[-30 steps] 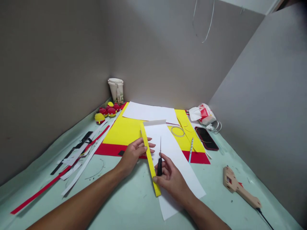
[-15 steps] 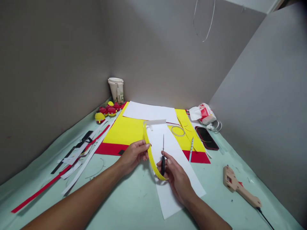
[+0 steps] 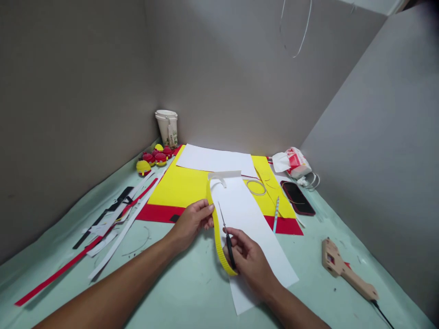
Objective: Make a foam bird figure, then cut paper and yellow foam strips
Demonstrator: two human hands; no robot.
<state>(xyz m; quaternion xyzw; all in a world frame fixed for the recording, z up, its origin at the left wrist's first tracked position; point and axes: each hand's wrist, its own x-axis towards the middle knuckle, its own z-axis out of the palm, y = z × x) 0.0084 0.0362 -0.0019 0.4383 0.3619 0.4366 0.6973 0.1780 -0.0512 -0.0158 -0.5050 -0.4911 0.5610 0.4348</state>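
Observation:
My left hand (image 3: 196,220) pinches a narrow yellow strip (image 3: 218,244) whose edge has a row of small cuts. The strip hangs in a curve, and its lower end reaches my right hand (image 3: 245,258). Black-handled scissors (image 3: 229,246) sit in my right hand, their thin blades pointing up and a little left beside the strip. Whether the blades touch the strip I cannot tell. A thin white curl (image 3: 219,182) shows at the strip's upper end. Beneath both hands lies a long white paper sheet (image 3: 260,237).
Yellow sheets (image 3: 174,187) on red ones lie behind. Left are paper offcuts (image 3: 103,224) and small red-and-yellow balls (image 3: 148,159), with a paper cup (image 3: 167,128) at the back. Right are a pencil (image 3: 276,214), a phone (image 3: 298,197), a tissue pack (image 3: 295,162) and a glue gun (image 3: 348,269).
My right hand has shifted slightly left and down. The scissors have tilted left, nearer the yellow strip, whose lower end hangs lower. My left hand keeps its hold.

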